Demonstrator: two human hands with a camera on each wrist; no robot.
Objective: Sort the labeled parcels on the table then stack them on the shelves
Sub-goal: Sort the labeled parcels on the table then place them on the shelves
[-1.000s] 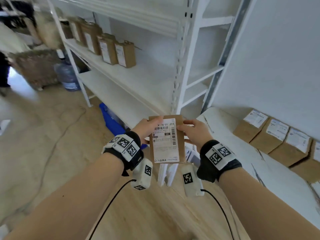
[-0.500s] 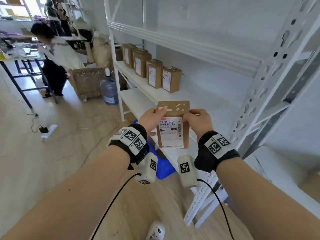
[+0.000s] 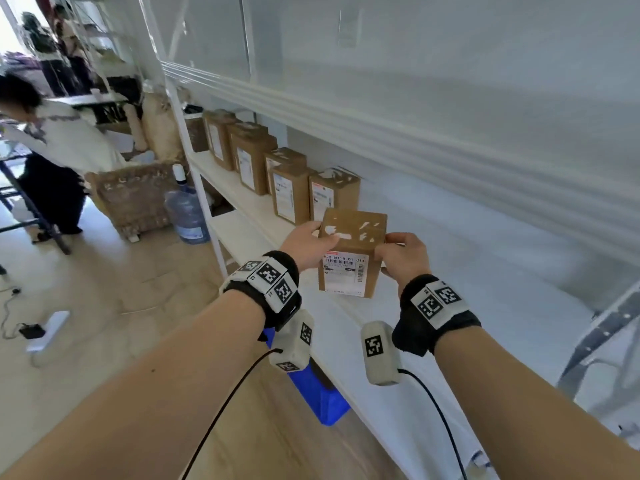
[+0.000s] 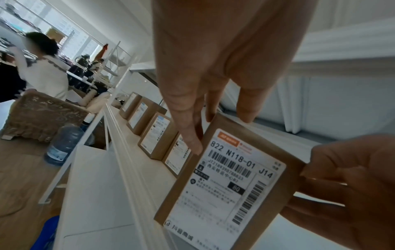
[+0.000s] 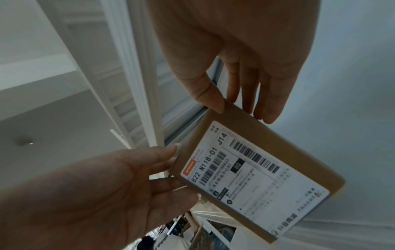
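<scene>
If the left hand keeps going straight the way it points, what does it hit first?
Probably the nearest brown cardboard parcel standing on the white shelf, just beyond the left hand and its held labelled parcel; depth is uncertain.

Bare shelf (image 3: 485,289) right of parcels (image 3: 332,195)

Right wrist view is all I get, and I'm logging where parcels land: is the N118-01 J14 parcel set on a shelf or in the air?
Observer: The head view shows the left hand and right hand holding the parcel upright over the front of a white shelf. I cannot tell whether its bottom touches.
Operator: Is anything else on that shelf?
Observer: Yes. A row of brown parcels stands upright to its left, with the labels facing out.
Operator: And below the shelf?
Observer: A blue container sits on the floor.
</scene>
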